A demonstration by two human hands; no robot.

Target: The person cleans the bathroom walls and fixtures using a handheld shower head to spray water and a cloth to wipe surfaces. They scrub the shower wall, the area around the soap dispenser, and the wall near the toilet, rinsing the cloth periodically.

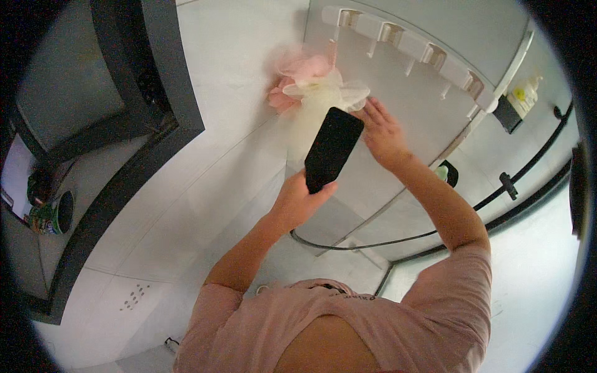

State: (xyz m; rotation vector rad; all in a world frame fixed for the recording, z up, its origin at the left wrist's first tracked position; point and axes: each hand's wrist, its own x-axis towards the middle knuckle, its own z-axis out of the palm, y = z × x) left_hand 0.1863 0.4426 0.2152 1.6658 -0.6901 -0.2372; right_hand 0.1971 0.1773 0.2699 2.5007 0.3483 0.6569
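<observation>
My left hand grips the lower end of a black smartphone, its dark face turned up towards me. Just beyond the phone, my right hand reaches with extended fingers to the edge of a cream mesh bath puff. The fingertips look to be touching the mesh, while the thumb is hard to make out behind the phone. A pink mesh bath puff hangs right behind the cream one, with a pink cord running up towards a white hook rack on the wall.
A dark-framed recess at left holds a green-labelled can. Along the right run a black shower hose and a dark rail. Small wall holders carry a pale bottle and a light green item.
</observation>
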